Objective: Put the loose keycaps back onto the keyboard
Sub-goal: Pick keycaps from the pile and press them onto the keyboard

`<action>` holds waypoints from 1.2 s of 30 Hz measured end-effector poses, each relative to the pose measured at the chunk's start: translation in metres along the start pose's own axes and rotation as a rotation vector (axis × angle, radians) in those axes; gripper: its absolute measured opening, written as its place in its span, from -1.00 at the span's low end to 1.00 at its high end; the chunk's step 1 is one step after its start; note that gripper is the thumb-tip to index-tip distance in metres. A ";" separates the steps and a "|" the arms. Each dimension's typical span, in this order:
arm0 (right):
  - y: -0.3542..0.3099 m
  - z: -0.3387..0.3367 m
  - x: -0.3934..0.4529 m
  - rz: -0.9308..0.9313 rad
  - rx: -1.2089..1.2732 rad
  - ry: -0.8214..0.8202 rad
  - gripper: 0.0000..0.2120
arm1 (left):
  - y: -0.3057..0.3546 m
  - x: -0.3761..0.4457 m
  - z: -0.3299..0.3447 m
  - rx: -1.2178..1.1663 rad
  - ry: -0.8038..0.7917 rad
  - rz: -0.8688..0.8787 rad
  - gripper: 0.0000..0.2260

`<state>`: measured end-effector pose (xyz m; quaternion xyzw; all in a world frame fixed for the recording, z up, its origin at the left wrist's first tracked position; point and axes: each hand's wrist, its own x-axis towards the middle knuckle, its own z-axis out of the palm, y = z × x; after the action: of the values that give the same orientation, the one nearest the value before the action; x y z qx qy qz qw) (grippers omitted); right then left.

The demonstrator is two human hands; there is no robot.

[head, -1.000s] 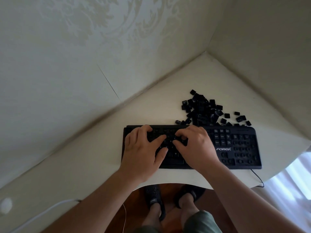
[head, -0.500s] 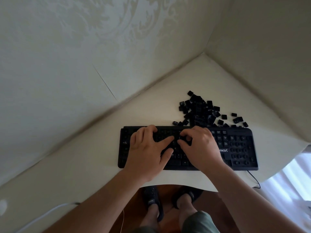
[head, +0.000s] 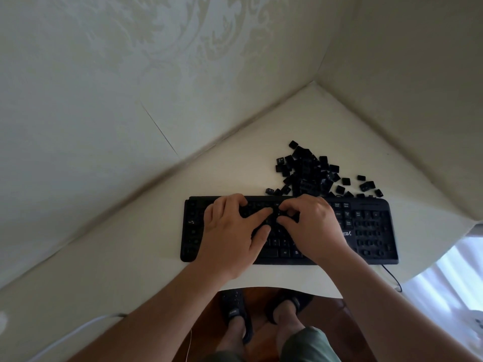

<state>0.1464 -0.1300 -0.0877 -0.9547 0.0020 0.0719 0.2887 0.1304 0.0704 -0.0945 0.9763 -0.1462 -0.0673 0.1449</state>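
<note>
Both hands sit on the middle of the black keyboard (head: 366,231), fingertips meeting over one spot in the key field. The right hand (head: 311,226) has its fingers curled down with thumb and forefinger drawn together; whether a keycap sits between them cannot be told, as the hand hides that spot. The left hand (head: 230,231) lies flat, its fingers fairly straight and pressing on the keys, forefinger and thumb reaching toward the right hand's fingertips.

Outward from there, the keyboard's left end shows mostly bare sockets, and to the right lies the number block. Just beyond the keyboard's far edge, behind the right hand, the loose keycaps (head: 311,173) lie heaped, with a few strays scattered off to the right, the nearest touching or almost touching that edge.

The keyboard lies on a pale desk (head: 130,257), its near edge close to the desk's curved front rim. Open desk surface stretches left of the left hand; beyond the heap the desk narrows into a corner between two walls. A black cable (head: 392,276) leaves the keyboard's near right corner.
</note>
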 end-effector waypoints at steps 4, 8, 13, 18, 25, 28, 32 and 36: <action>-0.012 0.001 0.006 0.034 0.005 -0.068 -0.81 | -0.002 0.002 0.004 -0.058 0.035 -0.040 -0.66; -0.020 0.003 0.010 0.108 0.004 -0.099 -0.82 | -0.004 0.000 0.008 -0.054 0.032 0.002 -0.68; -0.025 0.005 0.010 0.155 0.015 -0.086 -0.81 | -0.005 -0.002 0.010 -0.041 0.019 0.002 -0.65; -0.029 0.005 0.009 0.119 -0.059 -0.058 -0.83 | -0.005 -0.003 0.008 0.028 0.017 0.051 -0.65; -0.034 0.006 0.009 0.043 -0.293 -0.111 -0.83 | -0.004 -0.001 0.006 0.060 0.049 0.095 -0.69; -0.039 0.005 0.015 0.043 -0.343 -0.158 -0.85 | -0.004 0.001 0.007 0.037 0.041 0.075 -0.70; -0.038 0.001 0.019 0.017 -0.387 -0.199 -0.84 | -0.002 0.000 0.007 0.045 0.020 0.073 -0.68; -0.031 0.002 0.020 -0.006 -0.385 -0.189 -0.86 | -0.001 0.001 0.004 0.026 0.025 0.057 -0.66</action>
<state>0.1674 -0.1026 -0.0747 -0.9812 -0.0419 0.1593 0.1001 0.1313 0.0700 -0.0993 0.9742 -0.1731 -0.0492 0.1359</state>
